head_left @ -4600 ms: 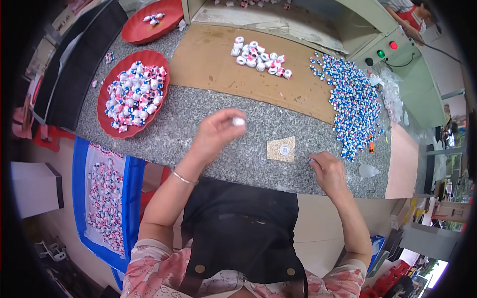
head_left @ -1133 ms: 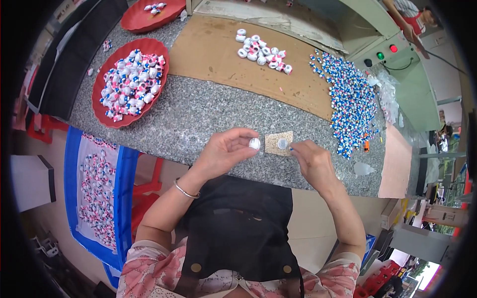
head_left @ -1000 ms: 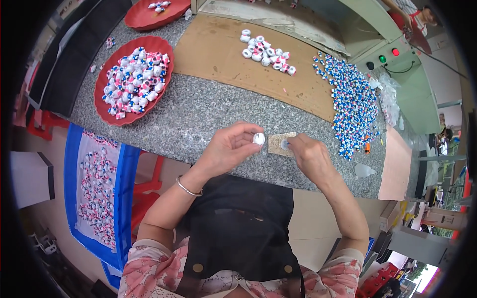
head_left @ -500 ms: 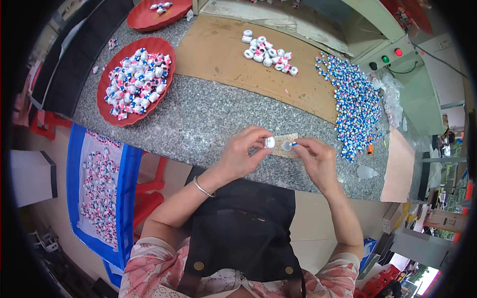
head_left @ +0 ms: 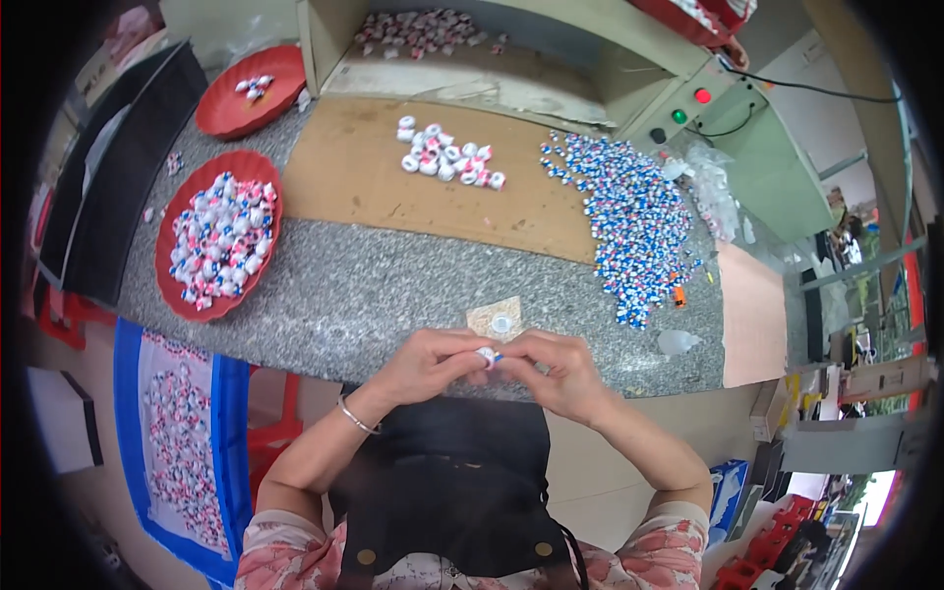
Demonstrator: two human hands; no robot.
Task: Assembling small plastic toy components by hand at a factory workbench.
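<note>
My left hand (head_left: 429, 366) pinches a small white rounded plastic piece (head_left: 486, 354) near the counter's front edge. Against it, my right hand (head_left: 558, 374) holds a tiny blue-and-white part (head_left: 498, 356) between thumb and forefinger. The fingertips of both hands nearly meet and partly cover the two pieces. Just beyond them lies a beige speckled square pad (head_left: 481, 323) bearing a small round clear dish (head_left: 502, 323). A loose group of similar white and pink pieces (head_left: 447, 157) rests farther off on a brown cardboard sheet (head_left: 344, 167).
A large heap of tiny blue-and-white parts (head_left: 639, 226) spreads at the right, near a translucent squeeze bulb (head_left: 678, 341). Two red bowls (head_left: 169, 285) stand at the left, the nearer one full. A blue-rimmed tray (head_left: 232, 433) of pieces sits lower left. A pale green cabinet (head_left: 767, 177) bounds the back.
My hands have come together, closer to my body; before, they were apart, with the right at the small dish. The blue part now meets the white piece. The view has shifted too.
</note>
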